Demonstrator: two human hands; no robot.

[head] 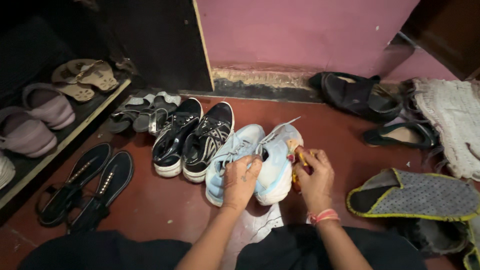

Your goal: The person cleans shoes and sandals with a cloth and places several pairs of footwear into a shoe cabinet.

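A pair of light blue sneakers sits on the red floor in front of me. My left hand [240, 181] grips the heel of the right-hand sneaker [279, 159] between the two shoes. My right hand [314, 175] presses a small yellow and red cloth [298, 161] against that sneaker's outer side. The other light blue sneaker [231, 152] lies just left of it, touching my left hand. A red thread band circles my right wrist.
Black-and-white sneakers [192, 137] stand left of the blue pair, grey sandals [142, 111] behind them, black sandals [85, 187] at the near left. A low shelf [65, 140] holds pink and tan footwear. Dark sandals [357, 95], a white mat [450, 120] and a grey yellow-edged mat [415, 195] lie right.
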